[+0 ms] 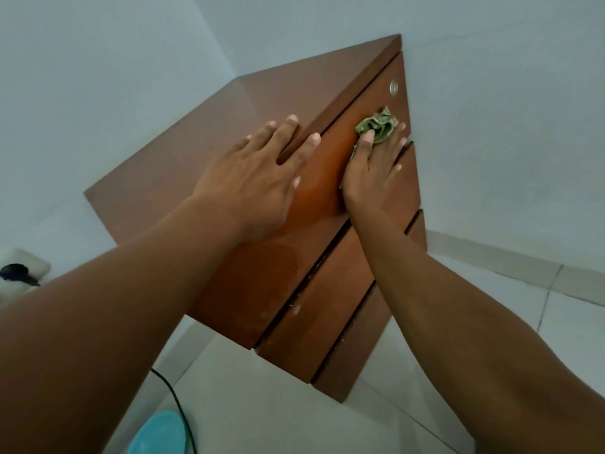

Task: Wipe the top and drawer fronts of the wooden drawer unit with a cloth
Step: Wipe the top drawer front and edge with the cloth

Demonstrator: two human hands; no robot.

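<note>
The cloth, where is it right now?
In the head view, the green cloth is pressed under the right hand on the top drawer front, near the round lock.

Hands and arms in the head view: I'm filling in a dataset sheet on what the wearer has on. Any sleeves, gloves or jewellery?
No sleeves show: the left forearm and right forearm are bare to the frame edge. The left hand and right hand wear no gloves, and no ring, watch or bracelet is visible. The nails are short.

The tiled floor [573, 322] bears the drawer unit [163, 178] that the left hand [258, 178] and right hand [373, 172] touch. A black cable [178, 406] and a teal thing [160, 434] lie on it, nearer the camera than the left hand.
</note>
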